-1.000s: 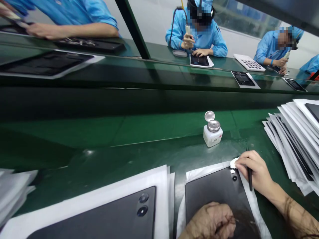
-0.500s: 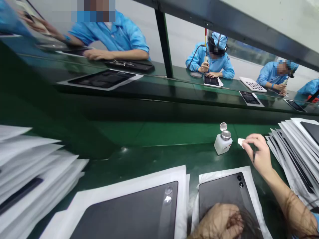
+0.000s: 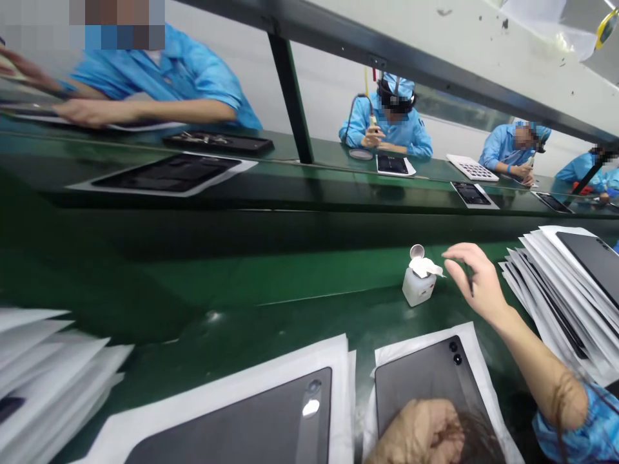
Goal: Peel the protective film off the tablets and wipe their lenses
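Note:
A white cloth piece (image 3: pixel 423 267) lies over the top of a small white bottle (image 3: pixel 418 287) with its round lid up. Just right of it is my right hand (image 3: pixel 476 283), thumb and forefinger apart, off the cloth, with a thin dark tool (image 3: pixel 471 285) partly visible inside the hand. My left hand (image 3: pixel 420 430), fingers curled, rests over the lower part of a grey tablet (image 3: pixel 411 380) on white sheets; hair covers part of it, and what it holds, if anything, is hidden. Beside it, a larger-looking grey tablet (image 3: pixel 242 425) lies on white sheets.
A stack of sheets and tablets (image 3: pixel 556 296) stands at the right, another sheet stack (image 3: pixel 53 386) at the left. Behind a green ledge (image 3: pixel 300 235), people in blue work at a far bench. A dark tablet (image 3: pixel 169 174) lies on the far side.
The white piece has left my right fingers and now lies on the bottle's top. My right thumb and forefinger have parted. The view has shifted; my left hand stays over the tablet.

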Demonstrator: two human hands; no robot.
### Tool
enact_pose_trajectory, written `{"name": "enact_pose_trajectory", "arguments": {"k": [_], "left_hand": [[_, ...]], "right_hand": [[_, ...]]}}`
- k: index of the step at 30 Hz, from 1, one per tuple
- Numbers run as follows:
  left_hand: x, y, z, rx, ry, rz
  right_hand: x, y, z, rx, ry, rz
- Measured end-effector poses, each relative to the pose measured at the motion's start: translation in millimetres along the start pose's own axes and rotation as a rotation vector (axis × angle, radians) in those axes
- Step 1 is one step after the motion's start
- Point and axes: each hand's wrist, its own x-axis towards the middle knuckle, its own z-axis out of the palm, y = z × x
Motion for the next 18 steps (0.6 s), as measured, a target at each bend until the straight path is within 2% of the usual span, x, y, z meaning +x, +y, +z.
{"name": "enact_pose_trajectory", "arguments": {"k": [2,4,6,9,13,16,18], "left_hand": [[0,1,1.1,-0.013,0.015,-0.027],[-2,3,0.0,-0.031,0.028,-0.047],[-5,8,-4.3,-0.050,0.057,-0.062],[-15,20,-14.5,-0.075,0.129,-0.086],[-22,32,-25.3,-0.077,0.138,-0.150],[-19,24,-26.6,-0.055,0.115,-0.201],[-14,13,-24.6,-0.012,0.076,-0.215]], "right_hand": [[-22,1,-14,0.132,-0.026,0.057],[-51,5,-22,0.264,-0.082,0.200],[-81,11,-25,0.357,-0.115,0.383],[-117,19,-27,0.418,-0.150,0.509],[-135,22,-31,0.490,-0.149,0.582],[-136,20,-32,0.526,-0.145,0.576],[-135,19,-32,0.493,-0.167,0.503]]}}
